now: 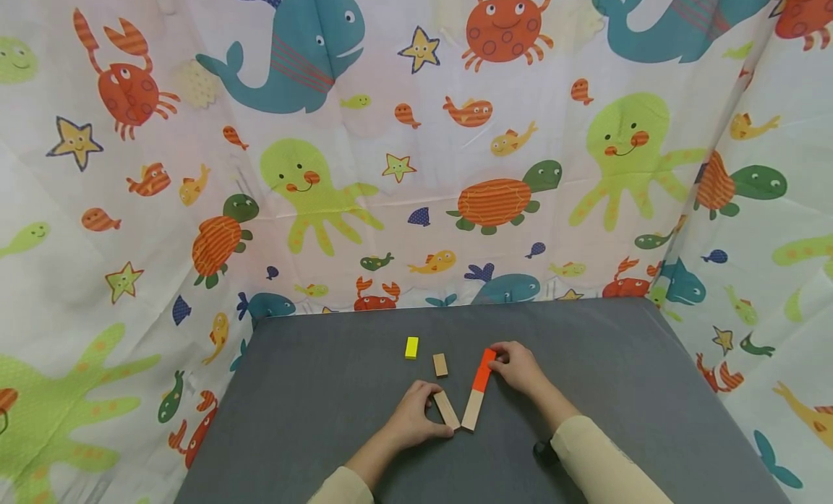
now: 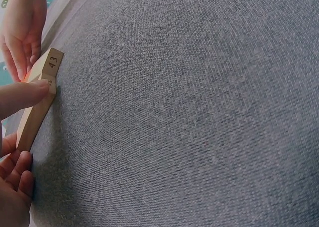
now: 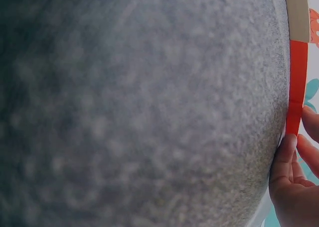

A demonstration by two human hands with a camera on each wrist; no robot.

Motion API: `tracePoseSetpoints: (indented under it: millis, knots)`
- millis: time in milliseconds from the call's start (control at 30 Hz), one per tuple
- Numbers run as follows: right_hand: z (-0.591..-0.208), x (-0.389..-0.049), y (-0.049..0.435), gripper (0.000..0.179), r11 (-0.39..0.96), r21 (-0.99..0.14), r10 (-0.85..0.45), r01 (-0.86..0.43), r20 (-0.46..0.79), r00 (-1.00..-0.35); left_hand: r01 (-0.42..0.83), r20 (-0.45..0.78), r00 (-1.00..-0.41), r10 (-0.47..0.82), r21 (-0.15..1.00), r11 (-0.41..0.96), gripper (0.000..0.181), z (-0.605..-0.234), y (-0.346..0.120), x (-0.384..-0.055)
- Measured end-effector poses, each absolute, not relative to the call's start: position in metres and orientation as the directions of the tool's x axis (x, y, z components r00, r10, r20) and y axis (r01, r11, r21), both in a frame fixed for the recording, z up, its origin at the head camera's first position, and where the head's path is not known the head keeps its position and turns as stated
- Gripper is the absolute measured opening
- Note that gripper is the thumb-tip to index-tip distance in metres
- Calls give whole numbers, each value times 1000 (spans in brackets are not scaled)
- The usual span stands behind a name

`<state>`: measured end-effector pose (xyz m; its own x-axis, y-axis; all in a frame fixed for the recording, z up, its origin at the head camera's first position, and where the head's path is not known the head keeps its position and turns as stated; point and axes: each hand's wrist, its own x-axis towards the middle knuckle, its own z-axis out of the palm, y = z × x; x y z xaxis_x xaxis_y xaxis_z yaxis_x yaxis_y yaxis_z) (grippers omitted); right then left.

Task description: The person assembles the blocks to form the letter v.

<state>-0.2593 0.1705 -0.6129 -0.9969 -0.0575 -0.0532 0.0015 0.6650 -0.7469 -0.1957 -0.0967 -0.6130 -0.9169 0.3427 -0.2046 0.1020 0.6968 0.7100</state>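
Note:
My left hand [image 1: 414,416] holds a plain wooden block [image 1: 446,410] lengthwise, thumb at its near end and fingertips at its far end. That block slants against the near end of another wooden block [image 1: 473,411], forming a V on the table. Printed digits mark the second block's end face [image 2: 53,62] in the left wrist view. Continuing the V's right arm are two orange-red blocks [image 1: 481,378], set end to end. With thumb and fingers, my right hand [image 1: 518,368] pinches the farther orange-red block [image 3: 294,118] at its far end.
Beyond the V, a small wooden block [image 1: 440,365] and a yellow block [image 1: 411,348] lie on the grey cloth-covered table [image 1: 325,388]. A curtain [image 1: 390,265] printed with sea animals borders the table at the back and sides.

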Motion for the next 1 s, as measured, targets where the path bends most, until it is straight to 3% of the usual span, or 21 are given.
tracePoseSetpoints:
  millis: [733,1000]
  knots:
    - [-614,-261,170,38,665,-747,-70,-22,-33,-997,106,-201,-916,349,715,691,76,-615,-98,-198]
    - [-614,-255,170,42,658,-750,-71,-66,27,-997,92,-206,-918,339,721,687,77,-616,-98,-198]
